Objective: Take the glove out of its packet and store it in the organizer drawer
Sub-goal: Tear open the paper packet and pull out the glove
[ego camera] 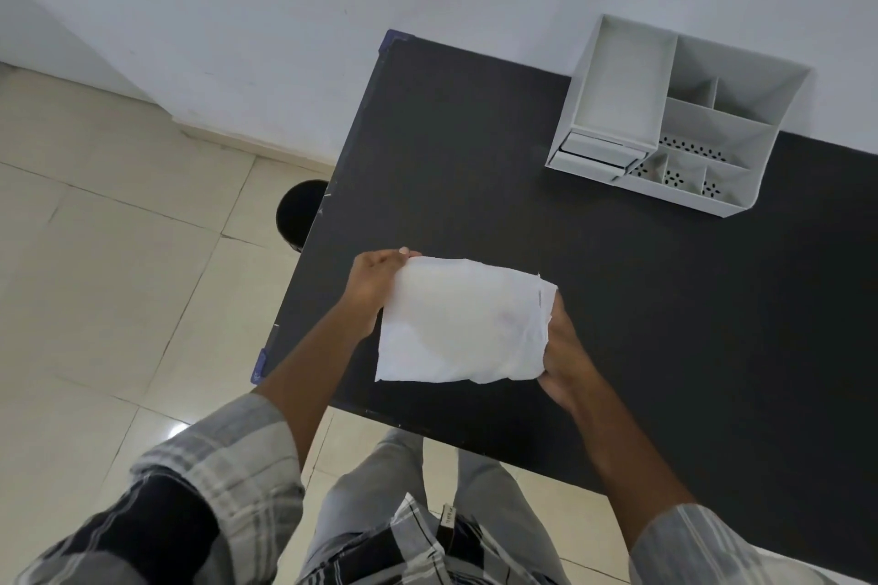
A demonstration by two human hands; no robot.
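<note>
A white, flat packet [463,321] is held just above the near left part of the black table [665,299]. My left hand [373,283] grips its upper left edge. My right hand [563,354] holds its right edge, fingers tucked behind the packet. The glove itself is not visible; the packet hides whatever is inside. The grey organizer [674,114] stands at the far right of the table against the wall. Its small drawer [596,152] sits at the lower left front, pulled out slightly.
The organizer has several open compartments, some with perforated bottoms. A black round bin [299,214] stands on the tiled floor beside the table's left edge. A white wall runs behind the table.
</note>
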